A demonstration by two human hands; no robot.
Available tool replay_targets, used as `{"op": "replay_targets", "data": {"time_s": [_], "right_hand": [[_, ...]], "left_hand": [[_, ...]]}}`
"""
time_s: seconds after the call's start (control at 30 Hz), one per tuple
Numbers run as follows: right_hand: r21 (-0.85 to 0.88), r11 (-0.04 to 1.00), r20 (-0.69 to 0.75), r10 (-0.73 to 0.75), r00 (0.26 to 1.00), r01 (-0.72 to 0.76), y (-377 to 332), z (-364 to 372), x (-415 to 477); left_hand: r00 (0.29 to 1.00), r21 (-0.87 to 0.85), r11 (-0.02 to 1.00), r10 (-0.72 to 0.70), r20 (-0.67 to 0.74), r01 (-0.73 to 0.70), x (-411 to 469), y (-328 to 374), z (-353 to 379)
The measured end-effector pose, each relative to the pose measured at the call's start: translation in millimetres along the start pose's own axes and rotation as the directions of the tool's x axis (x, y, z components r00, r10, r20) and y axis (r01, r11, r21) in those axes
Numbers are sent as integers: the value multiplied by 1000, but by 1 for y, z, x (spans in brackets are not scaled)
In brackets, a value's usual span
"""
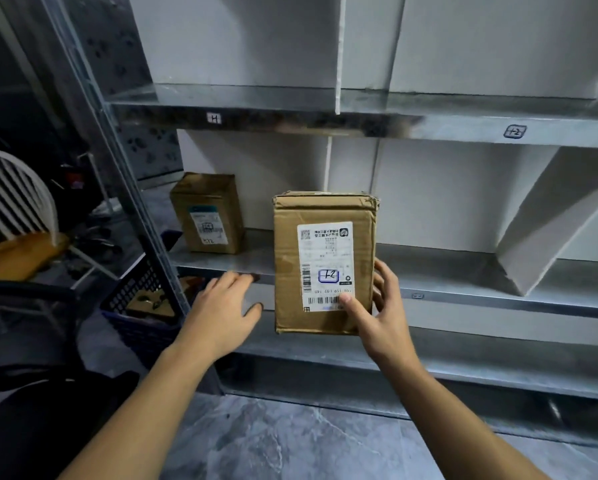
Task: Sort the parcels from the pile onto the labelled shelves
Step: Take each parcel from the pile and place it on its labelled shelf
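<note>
A brown cardboard parcel [323,244] with a white shipping label and a blue handwritten mark is held upright in front of the middle metal shelf [446,275]. My right hand [380,313] grips its lower right corner, thumb on the label and fingers round the side. My left hand [221,306] hovers just left of the parcel, fingers relaxed, holding nothing. A second brown parcel [207,213] stands on the same shelf at the left. Handwritten labels mark the upper shelf's front edge: one [214,118] at the left, another [514,131] at the right.
White dividers [532,216] split the shelves into bays. A dark blue plastic crate [138,306] with cardboard items sits on the floor at the left, beside the rack's upright. A white chair [20,195] stands further left. Grey marble floor lies below.
</note>
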State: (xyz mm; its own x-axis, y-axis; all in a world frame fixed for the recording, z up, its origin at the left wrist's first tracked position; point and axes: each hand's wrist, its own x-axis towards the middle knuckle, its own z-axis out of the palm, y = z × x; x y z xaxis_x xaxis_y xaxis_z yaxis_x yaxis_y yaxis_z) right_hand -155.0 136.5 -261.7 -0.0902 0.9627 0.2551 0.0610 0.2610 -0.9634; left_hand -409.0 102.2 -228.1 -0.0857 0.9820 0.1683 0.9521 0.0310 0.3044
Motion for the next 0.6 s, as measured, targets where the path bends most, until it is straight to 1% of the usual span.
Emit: {"op": "replay_targets", "data": {"time_s": [0.17, 0.3, 0.4, 0.47, 0.6], "right_hand": [[25, 999, 78, 28, 997, -30, 7, 51, 28], [48, 998, 101, 31, 994, -36, 16, 88, 64], [51, 998, 76, 29, 997, -32, 28, 110, 94], [22, 999, 45, 30, 999, -31, 38, 122, 114], [-58, 996, -76, 60, 995, -65, 62, 140, 148]], "left_hand": [[996, 4, 996, -90, 6, 90, -4, -35, -6], [992, 20, 992, -125, 15, 125, 7, -66, -11], [991, 36, 991, -130, 12, 130, 31, -86, -14], [992, 35, 992, -124, 10, 123, 54, -96, -15], [996, 15, 996, -89, 19, 88, 100, -109, -15]]}}
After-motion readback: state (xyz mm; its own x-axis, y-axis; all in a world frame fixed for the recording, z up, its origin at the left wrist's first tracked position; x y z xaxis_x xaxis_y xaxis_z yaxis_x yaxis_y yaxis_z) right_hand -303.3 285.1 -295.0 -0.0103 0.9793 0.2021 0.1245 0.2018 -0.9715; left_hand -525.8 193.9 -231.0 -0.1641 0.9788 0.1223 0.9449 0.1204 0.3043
